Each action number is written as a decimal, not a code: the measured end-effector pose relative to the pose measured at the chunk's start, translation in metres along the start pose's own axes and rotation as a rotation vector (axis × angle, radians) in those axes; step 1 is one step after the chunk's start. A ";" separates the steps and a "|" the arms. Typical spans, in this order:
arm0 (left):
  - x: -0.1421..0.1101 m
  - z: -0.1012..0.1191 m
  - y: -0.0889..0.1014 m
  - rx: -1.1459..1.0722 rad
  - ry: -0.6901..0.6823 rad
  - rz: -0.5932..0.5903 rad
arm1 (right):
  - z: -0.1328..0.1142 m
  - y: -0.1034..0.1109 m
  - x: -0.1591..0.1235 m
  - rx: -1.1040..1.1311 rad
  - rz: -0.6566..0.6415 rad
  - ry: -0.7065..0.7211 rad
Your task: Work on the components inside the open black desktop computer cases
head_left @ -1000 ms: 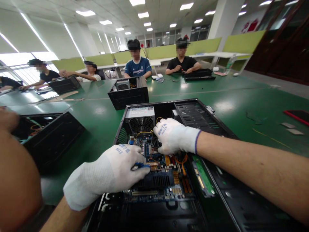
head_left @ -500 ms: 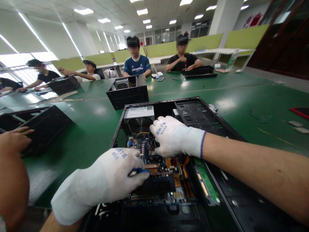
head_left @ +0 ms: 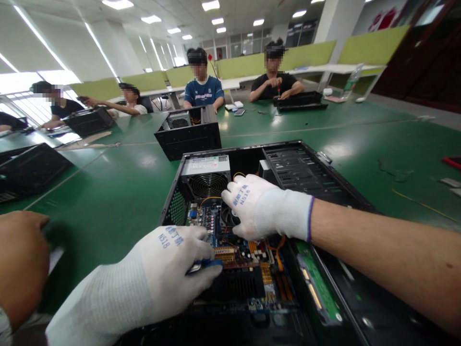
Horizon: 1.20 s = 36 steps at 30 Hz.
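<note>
Where both hands reach in, one open computer case lies on the green surface, directly in front of the person and under both hands. Left hand, one, white-gloved: over the near left part of the case, thumb and fingers closed on one blue item with a silvery part. Right hand, one, white-gloved: fingers curled narrowly at one cooling fan; whether it grips anything, cannot tell.

Contents of the case, black, with raised walls: one motherboard, blue, with yellow and orange slots; one power supply, pale label on top, round black grille facing the motherboard; one drive cage, slotted, at the far right; one green circuit board, near the right wall; orange cable, looped between motherboard and green circuit board.

Elsewhere on the surface: three further black cases, one at left, one ahead, one far left; one phone; one clear bottle, far right. Beyond: four people with heads in view. One bare co-worker's hand, near left edge.
</note>
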<state>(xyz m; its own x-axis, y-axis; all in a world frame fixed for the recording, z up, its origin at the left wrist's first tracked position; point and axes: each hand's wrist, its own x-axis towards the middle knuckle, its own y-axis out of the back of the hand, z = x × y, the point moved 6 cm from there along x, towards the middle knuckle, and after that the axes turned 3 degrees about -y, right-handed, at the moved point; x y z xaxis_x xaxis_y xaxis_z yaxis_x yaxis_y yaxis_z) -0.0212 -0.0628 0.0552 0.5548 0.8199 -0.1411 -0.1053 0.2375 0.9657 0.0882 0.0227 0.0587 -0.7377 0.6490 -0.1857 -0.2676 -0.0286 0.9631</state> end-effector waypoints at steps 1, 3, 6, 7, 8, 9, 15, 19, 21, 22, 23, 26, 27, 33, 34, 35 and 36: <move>0.000 0.001 0.000 -0.010 -0.016 0.008 | 0.000 0.000 0.000 0.001 0.004 0.009; -0.001 0.001 0.000 -0.022 -0.027 0.019 | 0.000 -0.001 -0.001 -0.001 0.011 0.031; -0.001 -0.001 -0.001 -0.011 -0.009 0.026 | 0.002 -0.002 -0.002 0.006 0.012 0.057; -0.001 -0.002 -0.001 -0.007 -0.004 0.026 | 0.002 -0.002 -0.002 0.007 0.008 0.062; -0.001 -0.002 -0.002 -0.009 -0.004 0.028 | 0.003 -0.002 -0.002 0.009 0.008 0.068; -0.001 -0.002 -0.003 -0.012 -0.006 0.031 | 0.003 -0.002 -0.002 0.010 0.012 0.076; -0.001 -0.004 -0.005 0.000 -0.008 0.033 | -0.001 -0.004 -0.002 0.009 0.018 0.123; -0.001 -0.004 -0.006 0.001 0.002 0.021 | -0.003 -0.005 -0.003 -0.004 -0.004 0.137; -0.001 -0.003 -0.005 -0.012 -0.002 0.019 | -0.003 -0.004 -0.004 -0.018 -0.003 0.147; -0.001 -0.003 -0.005 -0.018 -0.004 0.016 | -0.003 -0.004 -0.005 -0.029 -0.012 0.149; -0.001 -0.003 -0.005 -0.020 -0.003 0.017 | -0.003 -0.004 -0.005 -0.042 -0.026 0.147; 0.001 -0.003 -0.004 -0.025 -0.006 0.022 | -0.002 -0.003 -0.007 -0.074 -0.080 0.131; 0.001 -0.003 -0.004 -0.029 -0.011 0.022 | -0.001 -0.003 -0.007 -0.079 -0.087 0.129; 0.001 -0.002 -0.003 -0.034 -0.005 0.011 | -0.002 -0.004 -0.008 -0.072 -0.088 0.166; 0.000 -0.002 -0.003 -0.031 -0.001 0.007 | -0.003 -0.005 -0.009 -0.071 -0.090 0.172; 0.000 -0.002 -0.003 -0.032 0.001 0.004 | -0.003 -0.005 -0.009 -0.071 -0.094 0.175; 0.000 -0.003 -0.003 -0.037 0.000 0.002 | -0.003 -0.005 -0.009 -0.072 -0.097 0.177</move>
<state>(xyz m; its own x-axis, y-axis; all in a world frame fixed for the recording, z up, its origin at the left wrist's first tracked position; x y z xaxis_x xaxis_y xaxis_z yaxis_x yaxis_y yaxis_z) -0.0230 -0.0620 0.0512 0.5542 0.8206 -0.1394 -0.1365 0.2548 0.9573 0.0948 0.0150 0.0550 -0.8017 0.5083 -0.3145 -0.3817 -0.0305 0.9238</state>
